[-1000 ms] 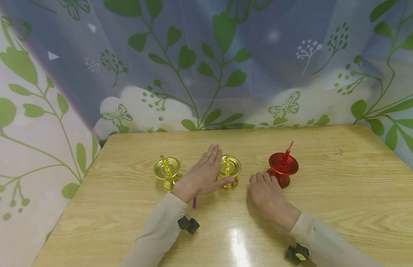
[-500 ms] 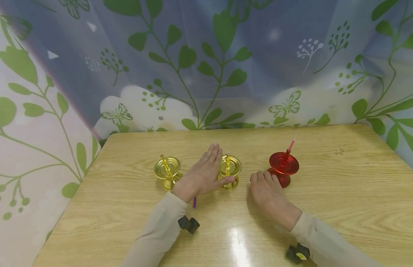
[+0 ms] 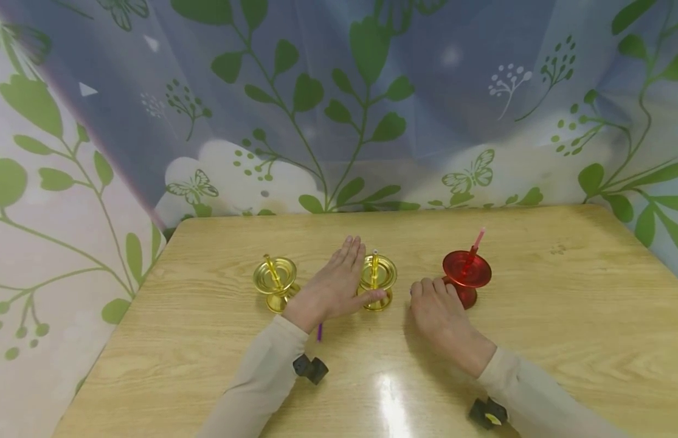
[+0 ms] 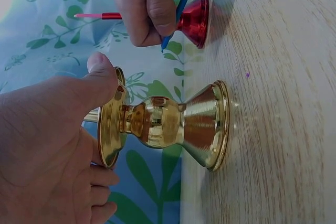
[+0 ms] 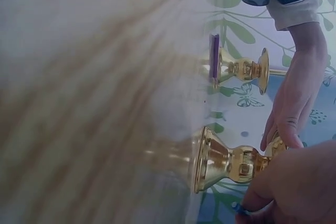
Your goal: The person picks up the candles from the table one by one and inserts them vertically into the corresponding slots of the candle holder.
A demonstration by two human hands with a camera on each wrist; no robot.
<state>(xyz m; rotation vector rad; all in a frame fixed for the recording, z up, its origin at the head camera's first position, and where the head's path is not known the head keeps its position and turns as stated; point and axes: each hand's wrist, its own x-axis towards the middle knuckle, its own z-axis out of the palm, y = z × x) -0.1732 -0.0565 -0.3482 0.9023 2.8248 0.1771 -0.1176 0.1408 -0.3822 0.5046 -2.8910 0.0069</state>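
My left hand is at the middle gold candlestick, its fingers straight along the dish's left side. The thumb reaches across the near side of that dish, which the left wrist view shows at its rim. The gold candlestick stands upright on the table. My right hand pinches a thin blue candle between thumb and fingers, just left of the red candlestick. From the head most of the blue candle is hidden under the fingers. In the red holder stands a pink candle.
Another gold candlestick stands left of my left hand. A purple candle lies partly hidden beneath the left wrist. Behind the wooden table hangs a leaf-patterned cloth. Dark wrist cameras sit on both sleeves.
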